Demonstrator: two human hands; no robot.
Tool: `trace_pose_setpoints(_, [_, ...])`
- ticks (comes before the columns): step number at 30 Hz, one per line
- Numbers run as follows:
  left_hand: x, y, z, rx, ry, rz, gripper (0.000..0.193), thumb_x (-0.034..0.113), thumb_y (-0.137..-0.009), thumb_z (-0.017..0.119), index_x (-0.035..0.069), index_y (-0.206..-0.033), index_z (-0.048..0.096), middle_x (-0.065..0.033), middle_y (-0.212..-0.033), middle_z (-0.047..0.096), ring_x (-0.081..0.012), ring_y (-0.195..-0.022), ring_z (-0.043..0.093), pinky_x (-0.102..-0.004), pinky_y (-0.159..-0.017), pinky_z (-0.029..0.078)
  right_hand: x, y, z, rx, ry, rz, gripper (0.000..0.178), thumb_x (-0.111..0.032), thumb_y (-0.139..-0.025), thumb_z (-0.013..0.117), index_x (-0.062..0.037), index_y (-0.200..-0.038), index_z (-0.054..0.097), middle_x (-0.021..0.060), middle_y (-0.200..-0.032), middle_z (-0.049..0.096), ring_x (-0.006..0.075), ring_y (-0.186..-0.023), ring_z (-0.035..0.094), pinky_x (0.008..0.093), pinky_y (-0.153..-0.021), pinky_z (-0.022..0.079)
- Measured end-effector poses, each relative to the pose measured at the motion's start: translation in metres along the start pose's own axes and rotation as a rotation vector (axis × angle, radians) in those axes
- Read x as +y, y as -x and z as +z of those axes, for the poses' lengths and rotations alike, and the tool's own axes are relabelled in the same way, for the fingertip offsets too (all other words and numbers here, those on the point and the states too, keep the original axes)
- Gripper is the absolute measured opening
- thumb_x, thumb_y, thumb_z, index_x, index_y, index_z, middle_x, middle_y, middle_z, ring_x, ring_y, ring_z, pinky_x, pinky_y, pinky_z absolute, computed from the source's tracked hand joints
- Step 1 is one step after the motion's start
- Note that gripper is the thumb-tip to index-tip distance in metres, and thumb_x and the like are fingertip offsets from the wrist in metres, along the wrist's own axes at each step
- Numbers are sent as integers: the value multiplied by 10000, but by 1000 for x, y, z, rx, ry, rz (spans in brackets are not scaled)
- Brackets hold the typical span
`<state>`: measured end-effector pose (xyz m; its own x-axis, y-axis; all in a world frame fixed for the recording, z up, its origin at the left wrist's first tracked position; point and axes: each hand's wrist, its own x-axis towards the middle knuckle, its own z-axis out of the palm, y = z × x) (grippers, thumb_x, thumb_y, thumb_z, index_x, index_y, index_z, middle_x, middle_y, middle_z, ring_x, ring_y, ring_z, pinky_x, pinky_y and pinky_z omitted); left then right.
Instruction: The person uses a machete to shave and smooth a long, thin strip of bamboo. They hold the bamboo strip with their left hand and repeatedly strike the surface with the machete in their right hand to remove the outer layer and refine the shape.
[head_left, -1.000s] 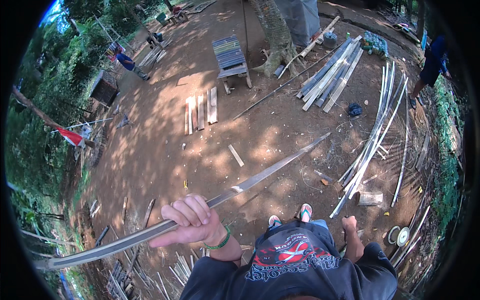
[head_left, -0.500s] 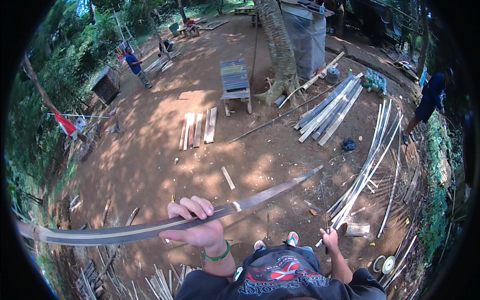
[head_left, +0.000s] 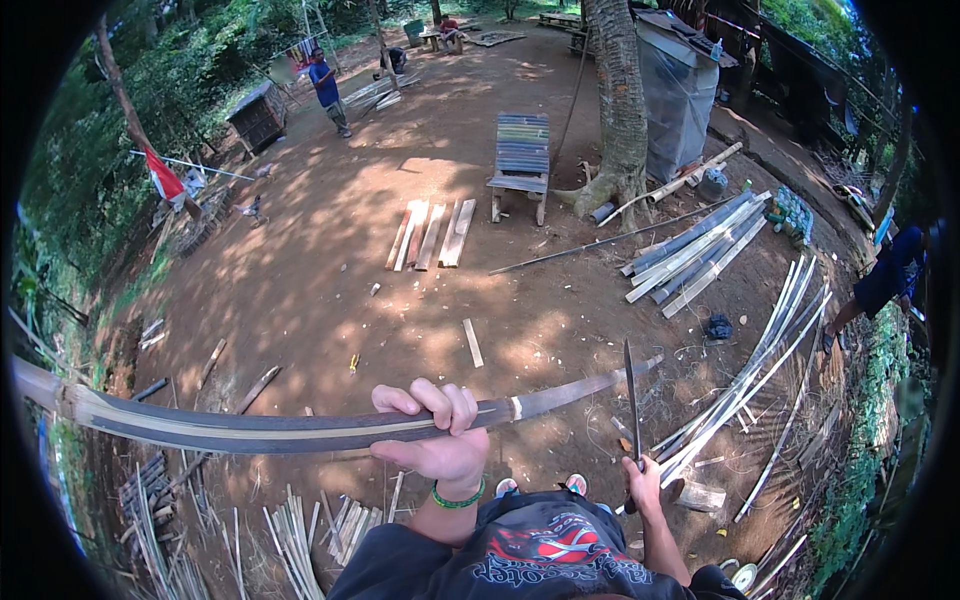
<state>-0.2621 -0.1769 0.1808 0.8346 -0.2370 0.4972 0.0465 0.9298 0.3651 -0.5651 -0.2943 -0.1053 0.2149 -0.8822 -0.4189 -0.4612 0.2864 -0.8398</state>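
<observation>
A long split bamboo piece [head_left: 250, 430], dark with a pale stripe along it, stretches across from the left edge and tapers toward the right. My left hand [head_left: 445, 440] is closed around it, fingers over the upper edge and thumb below, a green beaded band at the wrist. My right hand [head_left: 642, 484] grips the handle of a machete [head_left: 632, 395], whose narrow dark blade points up and away. In the picture the blade crosses the bamboo near its right end; whether they touch I cannot tell.
Long pale bamboo strips [head_left: 745, 385] lie to the right, near a short log [head_left: 700, 495]. Farther off are wide bamboo slats [head_left: 690, 250], planks [head_left: 430, 240], a slatted chair [head_left: 521, 145] and a tree [head_left: 618, 110]. People stand at far left [head_left: 325, 90] and right [head_left: 890, 270].
The view has swung left. My left hand and the bamboo have come nearer the middle. The machete, formerly right of the bamboo's tip, now crosses it in the picture.
</observation>
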Motion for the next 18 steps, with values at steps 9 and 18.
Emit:
trace_pose_setpoints(9, [-2, -6, 1, 145, -187, -11, 639, 725, -949, 270, 120, -808, 423, -2, -600, 354, -113, -447, 301, -255, -432, 299, -25, 19, 5, -55, 3, -89, 232, -188, -900, 695, -64, -755, 563, -40, -566, 493, 71, -448, 465, 256, -410, 368])
trace_pose_setpoints(18, [3, 12, -30, -47, -54, -31, 692, 770, -897, 362, 91, -774, 406, 9, -561, 337, -101, -461, 258, -277, -460, 222, -70, 60, 16, -126, 66, -110, 259, -219, -890, 721, -29, -773, 587, -28, -552, 493, 85, -450, 456, 283, -415, 354])
